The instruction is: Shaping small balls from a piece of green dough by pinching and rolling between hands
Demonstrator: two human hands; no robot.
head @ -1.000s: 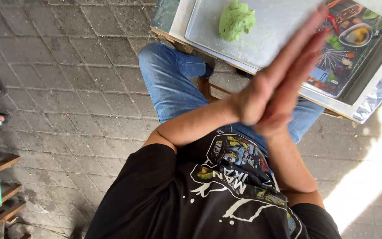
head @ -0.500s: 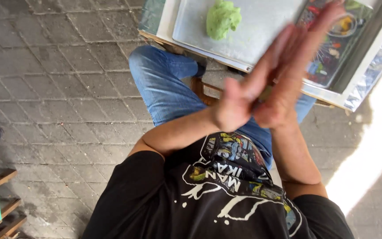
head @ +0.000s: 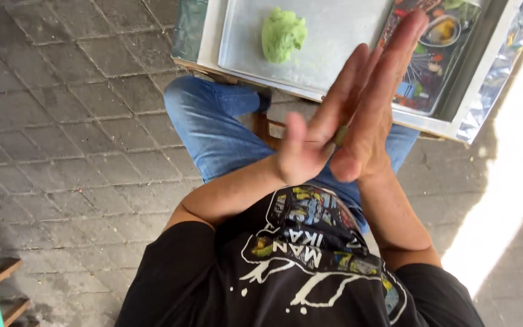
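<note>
Grey paving bricks spread beneath a seated person in blue jeans and a black printed shirt. A small greenish piece of dough is pressed between the flat palms, only a sliver showing. Left hand and right hand lie together, fingers straight, gripping that piece. Beyond them, a larger lump of green dough rests on a flat metal tray on the worktop.

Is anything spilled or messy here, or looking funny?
Nothing looks spilled or broken. The green dough lump sits neatly on the metal tray. The left hand and right hand press palm to palm, with a little green bit peeking out between them.
</note>
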